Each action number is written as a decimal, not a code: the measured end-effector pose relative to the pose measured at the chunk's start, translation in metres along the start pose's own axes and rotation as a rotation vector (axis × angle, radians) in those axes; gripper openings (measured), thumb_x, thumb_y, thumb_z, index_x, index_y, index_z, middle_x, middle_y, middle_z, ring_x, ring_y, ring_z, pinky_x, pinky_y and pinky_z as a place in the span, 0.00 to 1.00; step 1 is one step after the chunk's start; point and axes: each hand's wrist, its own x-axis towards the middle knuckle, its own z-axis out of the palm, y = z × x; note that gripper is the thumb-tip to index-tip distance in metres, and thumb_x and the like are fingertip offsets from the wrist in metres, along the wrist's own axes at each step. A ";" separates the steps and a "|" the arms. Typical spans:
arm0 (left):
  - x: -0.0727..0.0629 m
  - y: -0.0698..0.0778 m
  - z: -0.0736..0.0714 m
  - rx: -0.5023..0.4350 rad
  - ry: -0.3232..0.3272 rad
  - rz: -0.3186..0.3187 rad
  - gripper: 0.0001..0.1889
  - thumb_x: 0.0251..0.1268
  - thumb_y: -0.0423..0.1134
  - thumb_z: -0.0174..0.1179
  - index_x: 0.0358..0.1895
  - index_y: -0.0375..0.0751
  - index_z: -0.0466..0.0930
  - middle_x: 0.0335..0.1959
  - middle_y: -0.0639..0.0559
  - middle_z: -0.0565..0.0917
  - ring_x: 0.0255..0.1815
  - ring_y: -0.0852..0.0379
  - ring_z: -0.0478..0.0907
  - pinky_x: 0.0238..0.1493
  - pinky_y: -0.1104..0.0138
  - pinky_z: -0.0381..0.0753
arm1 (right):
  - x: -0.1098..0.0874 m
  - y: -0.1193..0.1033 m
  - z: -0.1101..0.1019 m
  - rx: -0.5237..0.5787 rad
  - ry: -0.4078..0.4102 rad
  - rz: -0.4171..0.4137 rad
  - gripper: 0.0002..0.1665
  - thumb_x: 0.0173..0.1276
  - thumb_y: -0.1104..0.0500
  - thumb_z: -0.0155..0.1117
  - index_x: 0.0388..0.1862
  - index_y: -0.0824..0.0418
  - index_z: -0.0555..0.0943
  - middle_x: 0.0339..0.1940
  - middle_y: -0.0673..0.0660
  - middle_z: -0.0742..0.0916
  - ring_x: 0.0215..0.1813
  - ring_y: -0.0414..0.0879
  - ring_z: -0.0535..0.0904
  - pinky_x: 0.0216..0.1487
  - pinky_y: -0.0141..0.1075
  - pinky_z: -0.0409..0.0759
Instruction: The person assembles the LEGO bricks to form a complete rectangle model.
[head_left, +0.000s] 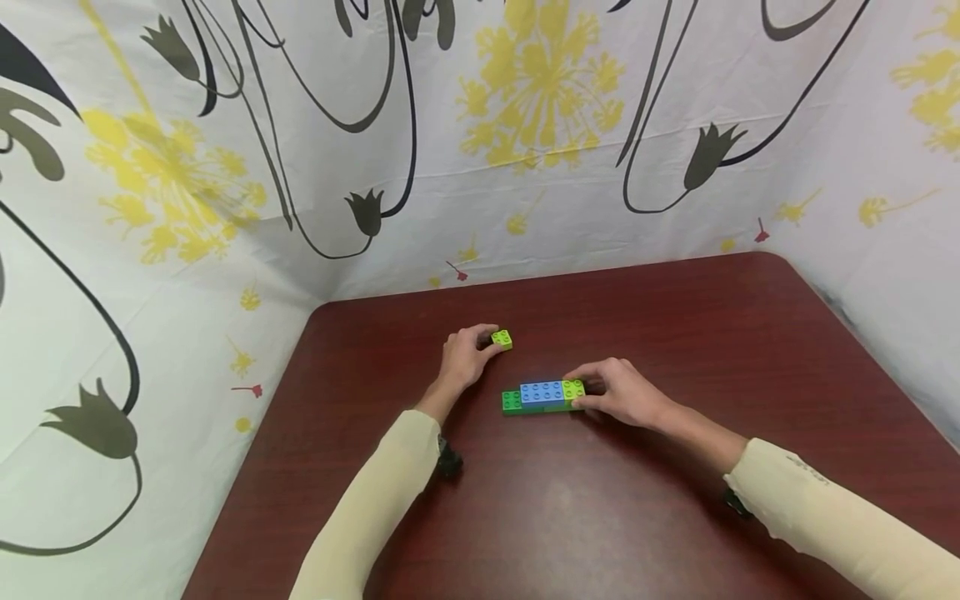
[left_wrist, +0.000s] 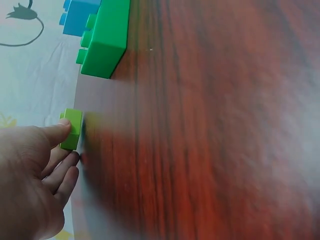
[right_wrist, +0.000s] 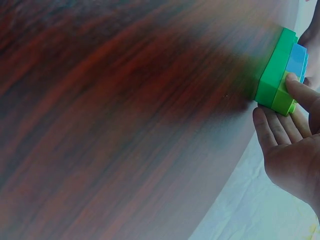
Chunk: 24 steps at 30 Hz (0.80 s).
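My left hand (head_left: 463,357) pinches a small lime-green toy building brick (head_left: 502,340) beyond the other bricks, at or just above the tabletop; the left wrist view shows the thumb on the brick's (left_wrist: 73,131) side. Nearer me lies a joined row of bricks: a green base (head_left: 512,402), a longer blue brick (head_left: 542,392) on top, and a second lime brick (head_left: 573,390) at the right end. The base's left studs are bare. Thumb and fingers of my right hand (head_left: 626,393) grip that right-end lime brick; its far side is partly hidden.
The bricks are on a dark red-brown wood-grain table (head_left: 570,508) with rounded far corners. A white patterned cloth (head_left: 300,167) hangs behind it and along both sides. Dark devices sit under both sleeves, one by the left wrist (head_left: 450,460).
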 end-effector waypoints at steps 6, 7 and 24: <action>-0.008 0.000 -0.005 -0.004 -0.027 0.034 0.20 0.75 0.44 0.69 0.67 0.48 0.85 0.58 0.48 0.89 0.58 0.52 0.86 0.61 0.54 0.82 | -0.001 0.000 0.000 0.000 0.002 -0.004 0.22 0.68 0.65 0.78 0.60 0.64 0.87 0.55 0.59 0.90 0.52 0.48 0.88 0.53 0.45 0.87; -0.010 0.001 -0.006 -0.008 -0.033 0.035 0.20 0.75 0.44 0.69 0.67 0.48 0.85 0.58 0.48 0.89 0.58 0.52 0.86 0.61 0.55 0.83 | -0.001 0.000 0.000 0.001 0.002 -0.006 0.22 0.68 0.65 0.78 0.60 0.64 0.87 0.55 0.59 0.90 0.52 0.48 0.88 0.53 0.45 0.87; -0.039 0.005 -0.019 -0.068 -0.134 0.093 0.20 0.72 0.45 0.71 0.64 0.49 0.87 0.57 0.51 0.89 0.55 0.55 0.86 0.61 0.56 0.84 | 0.000 0.001 0.001 -0.004 0.009 -0.021 0.21 0.68 0.64 0.78 0.59 0.64 0.87 0.54 0.60 0.90 0.53 0.50 0.89 0.52 0.46 0.87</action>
